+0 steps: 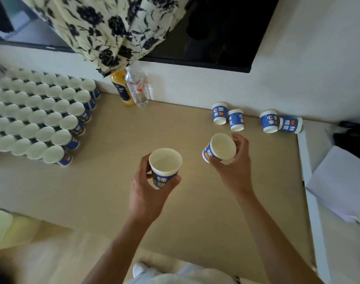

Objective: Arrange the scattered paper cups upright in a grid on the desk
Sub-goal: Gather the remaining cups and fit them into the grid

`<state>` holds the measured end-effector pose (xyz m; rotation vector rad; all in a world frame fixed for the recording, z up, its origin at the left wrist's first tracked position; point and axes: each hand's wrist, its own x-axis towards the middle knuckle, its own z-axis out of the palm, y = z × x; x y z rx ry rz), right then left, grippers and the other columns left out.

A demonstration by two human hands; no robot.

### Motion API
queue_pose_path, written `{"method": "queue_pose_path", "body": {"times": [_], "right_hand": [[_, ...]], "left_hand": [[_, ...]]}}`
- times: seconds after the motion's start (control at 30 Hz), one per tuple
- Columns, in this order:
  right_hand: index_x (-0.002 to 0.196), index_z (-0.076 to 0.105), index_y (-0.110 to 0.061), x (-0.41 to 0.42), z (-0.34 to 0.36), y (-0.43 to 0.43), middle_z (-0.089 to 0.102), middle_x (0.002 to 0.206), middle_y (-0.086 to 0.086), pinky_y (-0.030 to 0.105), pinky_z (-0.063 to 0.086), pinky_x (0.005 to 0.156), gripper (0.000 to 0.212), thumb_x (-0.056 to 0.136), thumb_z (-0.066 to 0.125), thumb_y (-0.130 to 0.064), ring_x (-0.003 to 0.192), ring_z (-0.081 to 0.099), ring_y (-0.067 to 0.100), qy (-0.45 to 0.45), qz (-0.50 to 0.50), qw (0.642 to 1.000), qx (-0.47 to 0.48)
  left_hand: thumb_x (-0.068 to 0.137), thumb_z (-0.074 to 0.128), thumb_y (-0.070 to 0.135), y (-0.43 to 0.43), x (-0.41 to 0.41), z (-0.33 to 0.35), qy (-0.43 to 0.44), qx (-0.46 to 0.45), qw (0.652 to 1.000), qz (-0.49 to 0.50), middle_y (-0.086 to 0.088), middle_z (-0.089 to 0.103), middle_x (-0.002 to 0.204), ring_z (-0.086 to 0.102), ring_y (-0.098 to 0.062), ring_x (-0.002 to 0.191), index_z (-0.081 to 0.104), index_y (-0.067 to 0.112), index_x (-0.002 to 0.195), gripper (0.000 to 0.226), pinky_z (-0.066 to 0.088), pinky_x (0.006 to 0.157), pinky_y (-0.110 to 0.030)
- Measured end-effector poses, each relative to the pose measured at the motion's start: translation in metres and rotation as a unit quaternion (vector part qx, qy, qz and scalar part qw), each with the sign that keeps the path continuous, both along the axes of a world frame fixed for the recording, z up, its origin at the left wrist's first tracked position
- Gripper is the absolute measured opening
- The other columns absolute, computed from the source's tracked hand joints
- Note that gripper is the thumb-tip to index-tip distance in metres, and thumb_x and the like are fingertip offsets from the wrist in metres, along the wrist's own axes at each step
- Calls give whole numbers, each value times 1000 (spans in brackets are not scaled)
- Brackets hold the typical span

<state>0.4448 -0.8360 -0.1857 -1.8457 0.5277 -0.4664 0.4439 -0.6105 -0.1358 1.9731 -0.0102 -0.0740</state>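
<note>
My left hand (148, 193) grips a blue-and-white paper cup (164, 167) upright above the desk's middle. Further right, a second paper cup (221, 149) is held by my right hand (234, 165), tilted with its mouth toward me. A grid of several upright cups (37, 113) fills the desk's left side. Several loose cups sit by the back wall: two (220, 113) (236, 120) upside down, a third (268, 122) upside down, and one (290, 125) on its side.
An orange juice bottle (121, 89) and a clear water bottle (137, 88) stand at the back wall. A floral cloth (105, 27) hangs over a dark screen (216, 29). White paper sheets (338, 181) lie to the right of the beige desk (185, 212).
</note>
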Motion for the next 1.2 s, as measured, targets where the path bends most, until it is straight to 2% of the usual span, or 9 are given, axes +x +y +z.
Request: {"method": "queue_pose_path", "body": {"times": [0.13,0.23,0.33,0.53,0.67,0.77,0.9,1.07,1.2], "right_hand": [[120,48,-23,-14,18,67,60,112,-17,17,49,81,66,69,88,-12,99,62,6,-23,47,999,-1],[120,50,-26,-23,32,126,60,112,-24,13,47,82,66,69,88,-9,101,62,5,-53,88,995,1],[124,50,-29,-31,42,183,59,116,-28,11,46,87,68,71,89,-10,107,60,2,-67,133,989,5],[128,50,-23,-47,52,285,60,122,-18,24,49,94,71,71,91,-16,114,61,11,-84,185,979,11],[121,50,-27,-54,54,341,62,116,-16,30,52,90,69,69,92,-16,108,63,12,-71,191,979,30],[117,50,-28,-55,53,372,63,110,-21,28,52,86,66,68,92,-10,102,64,7,-49,204,976,59],[115,51,-28,-48,51,412,64,109,-21,27,52,86,65,68,92,-10,102,66,6,-28,232,969,78],[116,52,-30,-25,42,462,64,114,-17,30,53,89,68,60,90,-30,107,66,10,-12,260,960,106],[117,52,-30,7,27,505,65,117,-15,42,55,96,69,60,91,-30,108,66,13,2,269,954,130]], "left_hand": [[70,91,18,58,-16,4,-16,-21,999,28,15,68,109,65,-7,96,58,32,120,62,54,80,-25],[69,91,20,108,-28,9,-44,-38,996,63,10,67,112,65,-10,100,59,30,120,61,54,85,-30],[69,91,19,153,-37,13,-65,-55,993,88,9,65,114,65,-10,104,61,28,121,61,53,87,-28],[69,89,19,238,-57,20,-86,-76,985,129,7,65,113,64,-9,104,62,26,117,56,53,89,-26],[71,90,20,293,-71,24,-86,-81,981,151,10,68,115,64,-9,107,58,28,122,61,54,92,-30],[72,89,17,323,-78,28,-86,-85,978,172,14,69,113,65,-8,107,59,29,121,59,53,93,-33],[69,86,29,359,-79,32,-97,-76,971,206,17,69,111,64,-9,106,60,29,119,57,53,92,-38],[70,85,33,400,-63,23,-100,-66,965,235,17,69,108,65,-10,103,61,28,118,54,54,87,-42],[69,86,34,437,-35,15,-93,-56,962,252,17,69,107,65,-8,101,61,28,118,55,55,86,-38]]}}
